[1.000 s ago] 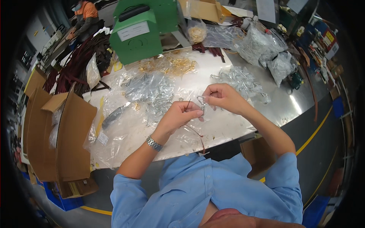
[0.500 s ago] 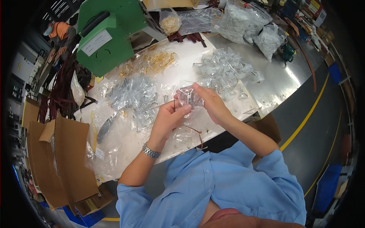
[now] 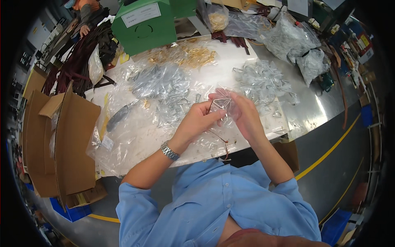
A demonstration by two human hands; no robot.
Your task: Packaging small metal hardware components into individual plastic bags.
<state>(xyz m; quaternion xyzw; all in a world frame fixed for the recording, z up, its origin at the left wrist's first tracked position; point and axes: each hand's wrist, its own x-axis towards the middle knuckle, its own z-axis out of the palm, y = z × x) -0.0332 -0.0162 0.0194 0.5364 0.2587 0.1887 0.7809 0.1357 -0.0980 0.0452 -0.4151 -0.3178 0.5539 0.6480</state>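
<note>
Both hands meet above the middle of the surface [image 3: 247,57]. The left hand [image 3: 196,122] and the right hand [image 3: 246,113] hold together 1 small clear bag [image 3: 225,105] with a metal triangle ring [image 3: 221,103] at its mouth. The left fingers [image 3: 214,115] are closed in a pinch on the ring and the bag's edge. The right fingers are curled behind the bag and grip it from the far side. The bag is lifted a little above the surface, not lying on it.

To do this step well, I think the right hand should keep the bag's mouth stretched, while the left hand guides the ring straight, so that a corner does not catch or tear the thin film. A light pinch is enough.

Around the hands there is much loose material. A pile of silver rings [image 3: 164,88] lies just to the left, another pile in clear bags [image 3: 263,80] to the right, and gold parts [image 3: 193,55] lie farther back. A green box [image 3: 144,24] stands at the far edge, and cardboard boxes [image 3: 61,140] stand at the left side. A thin dark cord [image 3: 222,144] hangs near the front edge under the wrists and could catch. Another person [image 3: 84,12] works at the far left corner, well apart.
</note>
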